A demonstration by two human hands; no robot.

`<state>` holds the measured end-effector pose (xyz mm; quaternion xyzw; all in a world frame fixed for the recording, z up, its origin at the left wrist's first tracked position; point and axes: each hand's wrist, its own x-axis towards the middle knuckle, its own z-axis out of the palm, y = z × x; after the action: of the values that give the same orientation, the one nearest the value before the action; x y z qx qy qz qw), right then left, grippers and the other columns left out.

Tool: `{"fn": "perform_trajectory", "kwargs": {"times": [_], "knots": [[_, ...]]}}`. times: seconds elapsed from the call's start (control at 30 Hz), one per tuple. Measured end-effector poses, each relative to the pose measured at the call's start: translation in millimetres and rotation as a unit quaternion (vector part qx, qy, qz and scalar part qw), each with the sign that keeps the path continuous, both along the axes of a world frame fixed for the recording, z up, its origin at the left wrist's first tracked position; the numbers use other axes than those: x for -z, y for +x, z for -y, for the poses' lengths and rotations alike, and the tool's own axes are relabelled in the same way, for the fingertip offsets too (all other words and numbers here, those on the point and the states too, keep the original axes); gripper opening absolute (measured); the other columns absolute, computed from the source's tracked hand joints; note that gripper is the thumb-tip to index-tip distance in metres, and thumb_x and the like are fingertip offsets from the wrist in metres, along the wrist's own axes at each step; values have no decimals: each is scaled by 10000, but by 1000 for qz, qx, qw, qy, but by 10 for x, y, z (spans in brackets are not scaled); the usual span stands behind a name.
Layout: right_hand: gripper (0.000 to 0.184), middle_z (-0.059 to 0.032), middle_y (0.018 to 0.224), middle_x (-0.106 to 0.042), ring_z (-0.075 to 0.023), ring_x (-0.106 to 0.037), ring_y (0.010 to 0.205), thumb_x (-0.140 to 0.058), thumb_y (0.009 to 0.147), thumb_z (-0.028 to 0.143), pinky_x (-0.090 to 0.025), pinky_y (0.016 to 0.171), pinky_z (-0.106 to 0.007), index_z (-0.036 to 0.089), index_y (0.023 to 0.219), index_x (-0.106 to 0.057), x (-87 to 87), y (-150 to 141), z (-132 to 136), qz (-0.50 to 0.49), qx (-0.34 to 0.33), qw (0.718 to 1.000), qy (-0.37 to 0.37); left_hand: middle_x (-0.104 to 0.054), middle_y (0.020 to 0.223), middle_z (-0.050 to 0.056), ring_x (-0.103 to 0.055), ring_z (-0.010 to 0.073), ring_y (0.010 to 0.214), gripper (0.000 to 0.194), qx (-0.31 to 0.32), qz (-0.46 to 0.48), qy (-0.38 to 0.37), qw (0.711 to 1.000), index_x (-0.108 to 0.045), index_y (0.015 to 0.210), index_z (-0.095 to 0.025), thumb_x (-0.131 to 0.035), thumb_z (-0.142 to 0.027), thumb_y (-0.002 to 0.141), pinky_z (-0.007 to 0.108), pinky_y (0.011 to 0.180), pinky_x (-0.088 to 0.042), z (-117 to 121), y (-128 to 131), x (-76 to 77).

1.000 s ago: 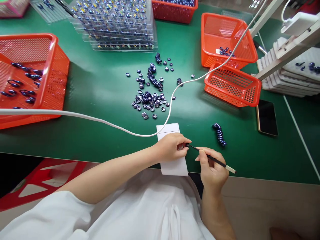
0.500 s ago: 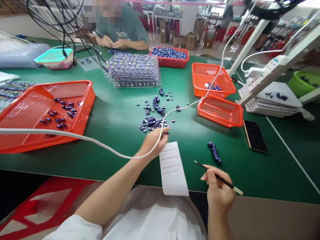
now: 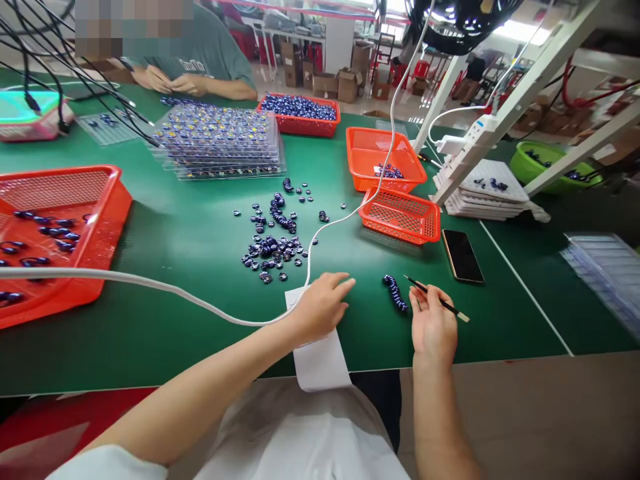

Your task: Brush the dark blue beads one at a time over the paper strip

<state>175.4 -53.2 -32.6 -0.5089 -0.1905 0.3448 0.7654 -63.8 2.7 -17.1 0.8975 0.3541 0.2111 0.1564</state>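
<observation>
My left hand reaches over a white paper strip, its fingers stretched out and apart, with nothing visible in them. A white cable runs across the view in front of that wrist. My right hand grips slim black tweezers with a pale rear end, their tip pointing left. Just left of the tip lies a curved row of shiny dark-blue ring-shaped pieces on the green table. Beyond my left hand is a loose pile of similar dark-blue pieces, with another curved row behind it.
Red-orange baskets stand left and right. At the back are stacked clear trays and a full red bin. A phone, white pads and a slanted post with a power strip are right. A co-worker sits opposite.
My left hand has moved from the pile toward the right, over the paper, and its fingers have spread. My right hand has brought the tweezers up near the curved row. The view has turned right.
</observation>
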Motion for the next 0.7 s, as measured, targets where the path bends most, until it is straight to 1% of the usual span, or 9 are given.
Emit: {"fn": "perform_trajectory", "kwargs": {"times": [0.03, 0.1, 0.17, 0.23, 0.4, 0.47, 0.53, 0.6, 0.7], "knots": [[299, 16, 890, -745, -128, -752, 805, -786, 805, 416, -567, 923, -364, 212, 922, -603, 8, -7, -60, -2, -15, 1000, -2, -579, 1368, 186, -576, 316, 1211, 490, 35, -2, -14, 999, -543, 1364, -158, -606, -116, 880, 499, 1007, -543, 30, 113, -3], [330, 1, 889, -748, -149, -756, 810, -797, 784, 444, -579, 890, -369, 211, 919, -606, 14, -84, -137, -9, -50, 999, -6, -603, 1312, 182, -598, 306, 1159, 514, 68, -8, -35, 997, -538, 1360, -149, -665, -137, 862, 479, 975, -561, 60, 298, -10], [343, -7, 872, -752, -165, -756, 808, -803, 772, 460, -589, 866, -373, 213, 911, -610, 8, -222, -155, -20, -81, 996, -11, -622, 1253, 174, -607, 306, 1118, 524, 67, -14, -57, 996, -547, 1340, -135, -712, -164, 843, 476, 951, -569, 60, 412, -11], [319, -11, 885, -756, -164, -753, 833, -788, 792, 458, -586, 883, -368, 216, 912, -619, -4, -382, -125, -36, -107, 994, -14, -629, 1221, 161, -609, 303, 1100, 506, 50, -14, -78, 996, -560, 1318, -129, -727, -175, 843, 469, 940, -570, 49, 450, 1], [274, -9, 917, -760, -148, -735, 852, -805, 790, 416, -578, 883, -323, 225, 902, -644, -25, -675, 9, -97, -151, 984, -18, -635, 1188, 146, -611, 281, 1094, 371, 28, 7, -94, 995, -603, 1238, -125, -675, -131, 874, 433, 946, -562, 61, 282, 76], [268, -6, 913, -759, -148, -734, 847, -812, 787, 413, -579, 887, -326, 227, 894, -652, -29, -720, 66, -118, -159, 980, -20, -632, 1185, 139, -619, 263, 1061, 381, 25, 21, -85, 996, -593, 1251, -134, -669, -124, 878, 415, 913, -571, 94, 168, 105], [266, -9, 907, -760, -152, -738, 842, -813, 787, 420, -580, 899, -342, 225, 883, -659, -32, -726, 139, -112, -159, 981, -18, -624, 1177, 128, -617, 243, 1023, 417, 28, 39, -61, 997, -577, 1283, -156, -669, -118, 879, 392, 867, -577, 135, 69, 122], [260, -16, 905, -764, -158, -743, 837, -810, 792, 421, -578, 906, -357, 220, 874, -666, -28, -699, 228, -82, -147, 986, -8, -608, 1172, 123, -597, 239, 1005, 422, 38, 48, -23, 998, -579, 1291, -178, -666, -119, 881, 381, 830, -574, 174, 17, 118], [234, -10, 887, -760, -152, -740, 805, -811, 798, 389, -585, 866, -343, 208, 855, -675, -3, -624, 356, -20, -85, 996, 8, -581, 1190, 136, -561, 246, 991, 375, 63, 30, 27, 997, -599, 1278, -184, -640, -147, 906, 378, 797, -562, 205, 58, 71]]}}
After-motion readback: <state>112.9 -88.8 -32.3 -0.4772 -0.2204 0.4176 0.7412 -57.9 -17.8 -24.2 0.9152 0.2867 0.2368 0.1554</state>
